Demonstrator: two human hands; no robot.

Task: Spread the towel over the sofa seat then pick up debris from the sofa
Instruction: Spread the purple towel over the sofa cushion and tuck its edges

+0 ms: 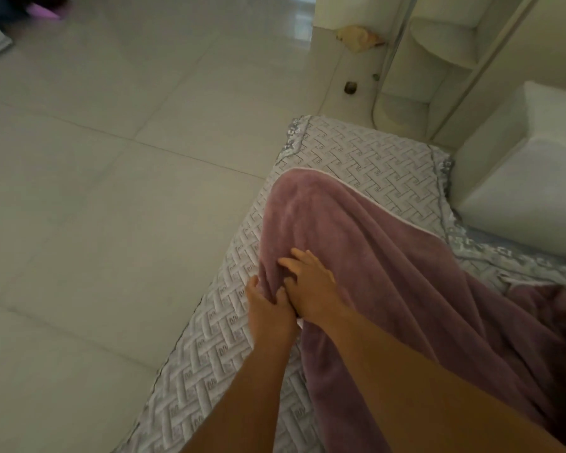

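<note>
Mauve towel (389, 256) lies under the spread right hand (311, 289), its edge pinched by the left hand (268, 308).

Plush matt towel (389, 256); quilted sofa seat (366, 155); glossy floor (111, 158).

Both bare forearms are extended forward from the lower edge of the view, converging toward the centre. The left hand (268, 310) is positioned palm down with the fingers curled and the thumb pressed inward, closed in a pinch grip on a fold of the towel (389, 273). The right hand (311, 289) is placed just beside and touching the left, fingers spread and slightly bent, resting flat on the towel.
</note>
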